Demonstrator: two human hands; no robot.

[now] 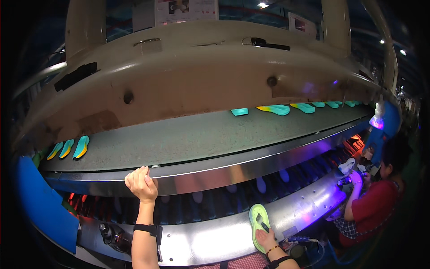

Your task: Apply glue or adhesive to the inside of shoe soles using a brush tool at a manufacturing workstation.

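My left hand (pixel 142 184) is closed over the metal edge (pixel 201 177) of a conveyor, with its fingers curled together on top. Lower down, my right hand (pixel 266 238) grips a small brush (pixel 264 224) with a dark handle. The brush head lies over the inside of a yellow-green shoe sole (pixel 256 210). That sole is beside the polished metal ledge (pixel 201 240); whether it rests there or is held cannot be told, as my hand covers its lower part.
Teal and yellow soles (pixel 81 147) lie on the dark upper belt (pixel 179 143), more at its far right. Below it runs a lower line with pale soles (pixel 261 184). A dark bottle (pixel 114 237) stands left of my forearm. At right, a person in red (pixel 374 206) handles a shoe.
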